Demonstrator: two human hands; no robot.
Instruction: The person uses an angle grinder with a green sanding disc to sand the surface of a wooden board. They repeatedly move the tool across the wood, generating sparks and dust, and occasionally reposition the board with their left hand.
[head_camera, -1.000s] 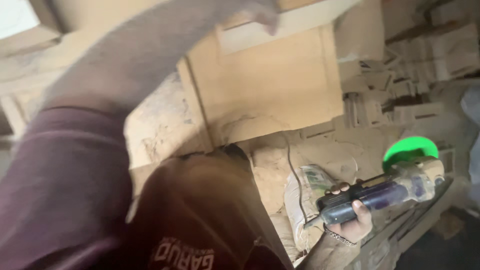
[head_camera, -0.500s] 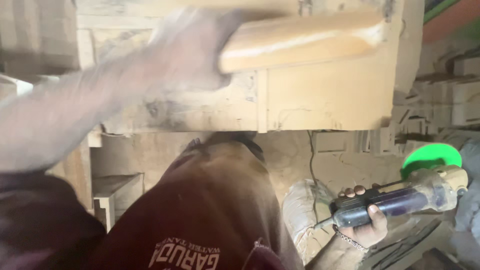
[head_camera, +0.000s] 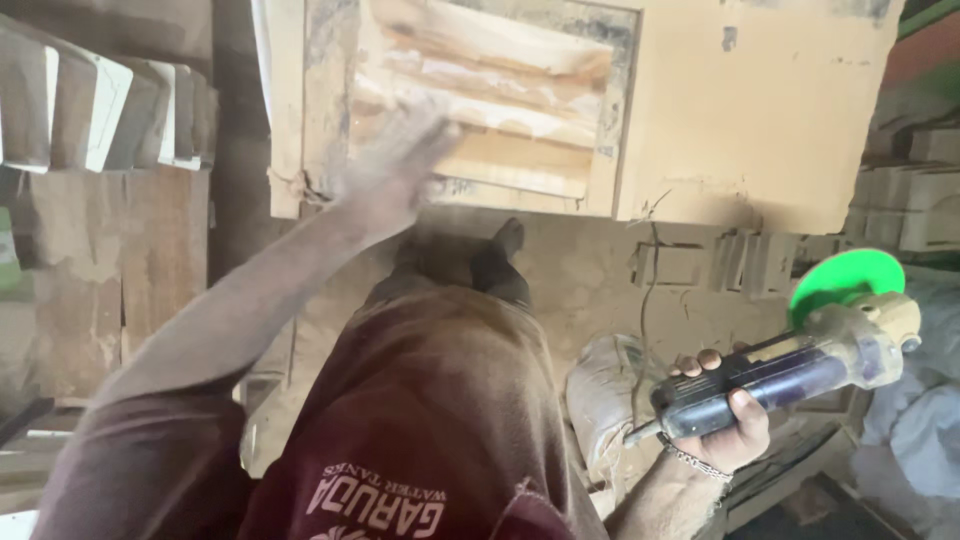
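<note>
My left hand (head_camera: 395, 155) is blurred with motion and lies flat on the slats of a dusty wooden louvred panel (head_camera: 700, 110) in front of me, fingers spread. My right hand (head_camera: 722, 420) hangs low at the right and grips the dark body of an angle grinder (head_camera: 790, 365) with a green disc (head_camera: 845, 280) at its head. The grinder is held away from the panel, its cord trailing down from the handle. My dark red shirt fills the bottom middle of the view.
Cut wooden pieces stand in a row at the upper left (head_camera: 100, 110), above a wooden board (head_camera: 120, 270). More stacked wooden parts (head_camera: 920, 200) are at the right. A dusty sack (head_camera: 605, 400) lies on the sawdust-covered floor, and white cloth (head_camera: 925, 430) at the far right.
My left arm has swung down and across the panel to its slatted part. The view has shifted, showing more of the panel. The grinder stays held low at the right.
</note>
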